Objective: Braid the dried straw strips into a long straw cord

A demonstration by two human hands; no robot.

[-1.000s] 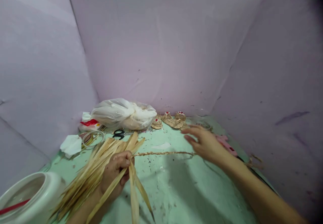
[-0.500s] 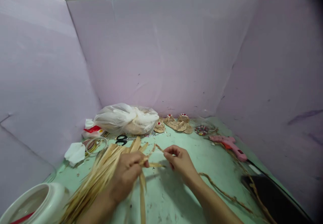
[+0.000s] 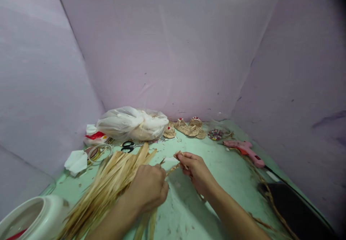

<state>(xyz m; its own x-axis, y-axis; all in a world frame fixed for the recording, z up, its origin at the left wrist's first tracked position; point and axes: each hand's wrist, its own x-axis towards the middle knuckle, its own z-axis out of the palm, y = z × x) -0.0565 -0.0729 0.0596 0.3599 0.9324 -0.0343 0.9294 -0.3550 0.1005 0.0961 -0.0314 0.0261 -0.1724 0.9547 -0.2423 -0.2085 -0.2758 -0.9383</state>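
Note:
A thin twisted cord of dry plant fibre (image 3: 173, 169) stretches between my two hands above the green table. My left hand (image 3: 151, 186) is closed round its near end, and flat straw strips (image 3: 146, 225) hang down below that fist. My right hand (image 3: 196, 169) pinches the other part of the cord between thumb and fingers, a loop showing at the fingertips. Under and beside my left forearm lies a thick bundle of pale dry strips (image 3: 108, 186). More twisted cord (image 3: 261, 222) lies beside my right forearm.
At the back sit a tied plastic bag (image 3: 132, 124), small woven slippers (image 3: 186, 127) with red beads and a bead packet (image 3: 216, 134). Black-handled scissors (image 3: 128, 146) lie behind the bundle. A pink glue gun (image 3: 245, 151) rests right, a white pot (image 3: 51, 214) front left.
My left hand has turned over into a fist and moved slightly right. My right hand has shifted along the cord, and the cord by my right forearm has been drawn in. The view has tilted down.

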